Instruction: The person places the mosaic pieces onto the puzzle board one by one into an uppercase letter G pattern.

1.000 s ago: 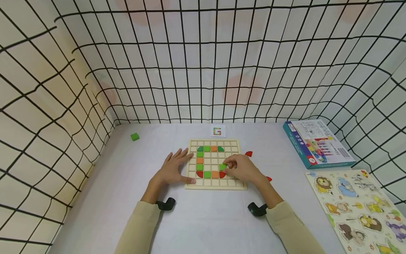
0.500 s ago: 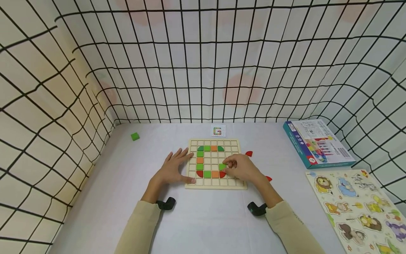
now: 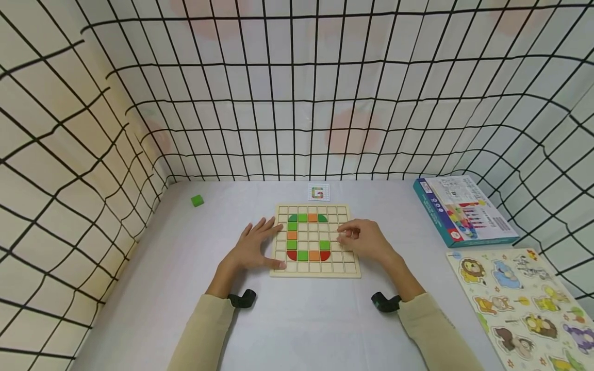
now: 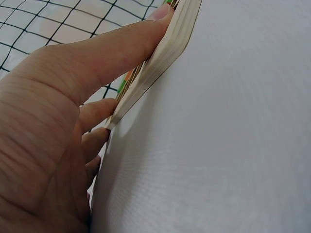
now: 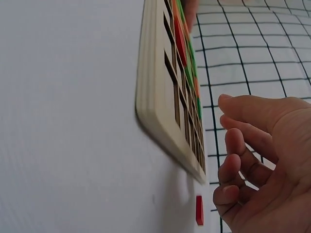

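Observation:
A wooden grid board [image 3: 315,267] lies on the white cloth, with green, orange and red tiles forming a C-like outline. My left hand [image 3: 252,250] has its fingers spread along the board's left edge. Its thumb [image 4: 121,48] rests on the lower left rim in the left wrist view. Over the board's right side hovers my right hand [image 3: 368,239], fingers loosely bent and holding nothing. Just left of its fingertips a green square tile [image 3: 325,245] sits in a cell above a red rounded tile [image 3: 325,255]. The right wrist view shows a red piece [image 5: 199,210] on the cloth beside the board.
Behind the board lies a small pattern card [image 3: 318,192] with a coloured G. Green blocks [image 3: 197,200] sit at the far left. On the right are a game box [image 3: 468,206] and an animal puzzle board [image 3: 508,308]. Black netting [image 3: 317,100] surrounds the table.
My right hand has let go of the green tile and moved right, uncovering it and the red tile below. It now hides the red pieces beside the board. My left hand stays put.

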Demonstrator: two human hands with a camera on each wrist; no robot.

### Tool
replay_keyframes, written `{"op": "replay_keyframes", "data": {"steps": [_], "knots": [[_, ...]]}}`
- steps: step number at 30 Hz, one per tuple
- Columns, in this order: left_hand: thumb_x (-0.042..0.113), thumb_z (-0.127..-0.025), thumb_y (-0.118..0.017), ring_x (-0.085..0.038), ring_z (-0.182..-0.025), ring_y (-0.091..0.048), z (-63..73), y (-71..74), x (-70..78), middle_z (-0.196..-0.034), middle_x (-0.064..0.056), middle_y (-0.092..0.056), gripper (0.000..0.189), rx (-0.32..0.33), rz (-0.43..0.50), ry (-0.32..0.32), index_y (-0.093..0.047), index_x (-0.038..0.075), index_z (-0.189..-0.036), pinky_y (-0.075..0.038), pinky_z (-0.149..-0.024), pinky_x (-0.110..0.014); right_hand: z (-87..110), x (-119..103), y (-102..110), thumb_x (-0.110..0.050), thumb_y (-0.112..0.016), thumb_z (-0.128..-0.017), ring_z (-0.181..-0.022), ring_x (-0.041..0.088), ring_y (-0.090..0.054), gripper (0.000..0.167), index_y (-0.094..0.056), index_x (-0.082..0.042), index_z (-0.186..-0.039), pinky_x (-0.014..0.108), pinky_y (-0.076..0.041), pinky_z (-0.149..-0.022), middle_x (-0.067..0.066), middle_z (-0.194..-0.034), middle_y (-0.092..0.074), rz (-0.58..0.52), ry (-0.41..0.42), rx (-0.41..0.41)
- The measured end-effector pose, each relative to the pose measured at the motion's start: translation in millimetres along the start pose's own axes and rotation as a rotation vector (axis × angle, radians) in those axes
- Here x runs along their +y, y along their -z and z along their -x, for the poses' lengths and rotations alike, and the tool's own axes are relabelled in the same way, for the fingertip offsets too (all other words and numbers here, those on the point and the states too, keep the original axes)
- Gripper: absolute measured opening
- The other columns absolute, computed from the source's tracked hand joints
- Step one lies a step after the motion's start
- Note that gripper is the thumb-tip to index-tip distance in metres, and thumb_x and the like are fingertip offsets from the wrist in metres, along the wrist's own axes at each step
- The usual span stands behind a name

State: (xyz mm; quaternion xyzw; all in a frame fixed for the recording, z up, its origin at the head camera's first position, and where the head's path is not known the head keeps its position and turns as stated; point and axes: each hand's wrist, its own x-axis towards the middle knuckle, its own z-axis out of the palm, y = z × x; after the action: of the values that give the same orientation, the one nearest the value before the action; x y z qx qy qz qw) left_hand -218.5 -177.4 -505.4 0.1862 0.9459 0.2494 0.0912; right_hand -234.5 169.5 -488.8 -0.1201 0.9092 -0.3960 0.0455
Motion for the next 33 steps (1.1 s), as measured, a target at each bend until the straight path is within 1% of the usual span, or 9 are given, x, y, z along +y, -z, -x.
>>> {"op": "replay_keyframes", "data": {"steps": [2, 9, 12, 15, 20, 22, 26, 28, 33], "knots": [[0.065, -0.069, -0.084, -0.026, -0.163, -0.006, 0.5, 0.4, -0.5, -0.173, 0.002, -0.018, 0.110, -0.005, -0.005, 0.008, -0.036, 0.028, -0.161, 0.000, -0.130, -0.056, 0.2, 4, 5, -0.023, -0.078, -0.091, -0.079, 0.019, -0.051, 0.022, -0.079, -0.013, -0.110, 0.028, -0.040, -0.066, 0.001, -0.085, -0.062, 0.014, -0.019, 0.016], [0.066, -0.070, -0.084, -0.024, -0.163, -0.006, 0.4, -2.3, -5.2, -0.173, 0.003, -0.017, 0.111, 0.002, -0.013, 0.015, -0.035, 0.029, -0.162, 0.000, -0.130, -0.055, 0.2, 22, 23, -0.019, -0.073, -0.094, -0.084, 0.021, -0.053, 0.020, -0.077, -0.012, -0.112, 0.030, -0.044, -0.071, 0.004, -0.090, -0.064, 0.039, -0.027, 0.053], [0.066, -0.070, -0.084, -0.024, -0.163, -0.005, 0.6, -2.5, -5.4, -0.173, 0.003, -0.017, 0.111, 0.000, -0.010, 0.015, -0.035, 0.029, -0.162, 0.000, -0.130, -0.055, -0.7, 30, 29, -0.018, -0.069, -0.096, -0.088, 0.022, -0.054, 0.021, -0.077, -0.013, -0.114, 0.031, -0.046, -0.073, 0.004, -0.094, -0.065, 0.061, -0.049, 0.049], [0.067, -0.070, -0.084, -0.024, -0.163, -0.005, 0.6, -2.5, -5.3, -0.173, 0.003, -0.017, 0.112, -0.003, -0.009, 0.014, -0.034, 0.029, -0.162, 0.000, -0.130, -0.054, -2.2, 37, 33, -0.018, -0.068, -0.096, -0.089, 0.022, -0.054, 0.021, -0.076, -0.014, -0.116, 0.031, -0.046, -0.074, 0.005, -0.096, -0.065, 0.077, -0.063, 0.044], [0.067, -0.069, -0.084, -0.024, -0.163, -0.005, 0.2, -2.2, -3.7, -0.173, 0.003, -0.017, 0.112, -0.008, -0.010, 0.017, -0.034, 0.029, -0.162, 0.000, -0.131, -0.054, -6.1, 46, 37, -0.015, -0.067, -0.096, -0.092, 0.025, -0.055, 0.025, -0.075, -0.012, -0.120, 0.033, -0.048, -0.078, 0.008, -0.100, -0.066, 0.100, -0.052, 0.037], [0.068, -0.069, -0.083, -0.024, -0.163, -0.005, 0.2, -1.9, -2.8, -0.173, 0.003, -0.017, 0.112, -0.010, -0.012, 0.019, -0.034, 0.029, -0.162, 0.000, -0.130, -0.054, -7.9, 50, 37, -0.013, -0.065, -0.097, -0.096, 0.026, -0.055, 0.028, -0.073, -0.011, -0.123, 0.036, -0.050, -0.083, 0.011, -0.106, -0.065, 0.116, -0.054, 0.038], [0.067, -0.070, -0.083, -0.025, -0.163, -0.006, 0.8, -0.8, -0.9, -0.173, 0.002, -0.018, 0.111, -0.006, -0.009, 0.014, -0.035, 0.028, -0.162, -0.001, -0.130, -0.056, -11.2, 53, 37, -0.007, -0.060, -0.096, -0.104, 0.032, -0.056, 0.035, -0.070, -0.009, -0.129, 0.047, -0.053, -0.094, 0.017, -0.119, -0.063, 0.129, -0.064, 0.038], [0.067, -0.070, -0.083, -0.025, -0.163, -0.006, 1.2, -0.1, -0.3, -0.173, 0.003, -0.017, 0.112, -0.007, -0.010, 0.017, -0.034, 0.029, -0.162, 0.000, -0.130, -0.055, -12.5, 54, 37, -0.004, -0.059, -0.095, -0.107, 0.033, -0.056, 0.038, -0.068, -0.009, -0.132, 0.051, -0.053, -0.097, 0.019, -0.123, -0.061, 0.132, -0.062, 0.029], [0.067, -0.070, -0.083, -0.025, -0.163, -0.006, 1.1, 0.5, -0.2, -0.173, 0.002, -0.018, 0.111, -0.005, -0.010, 0.011, -0.035, 0.028, -0.162, -0.001, -0.130, -0.056, -15.1, 53, 35, -0.004, -0.058, -0.096, -0.114, 0.036, -0.056, 0.040, -0.067, -0.008, -0.135, 0.056, -0.052, -0.102, 0.021, -0.128, -0.059, 0.138, -0.050, -0.001]]}}
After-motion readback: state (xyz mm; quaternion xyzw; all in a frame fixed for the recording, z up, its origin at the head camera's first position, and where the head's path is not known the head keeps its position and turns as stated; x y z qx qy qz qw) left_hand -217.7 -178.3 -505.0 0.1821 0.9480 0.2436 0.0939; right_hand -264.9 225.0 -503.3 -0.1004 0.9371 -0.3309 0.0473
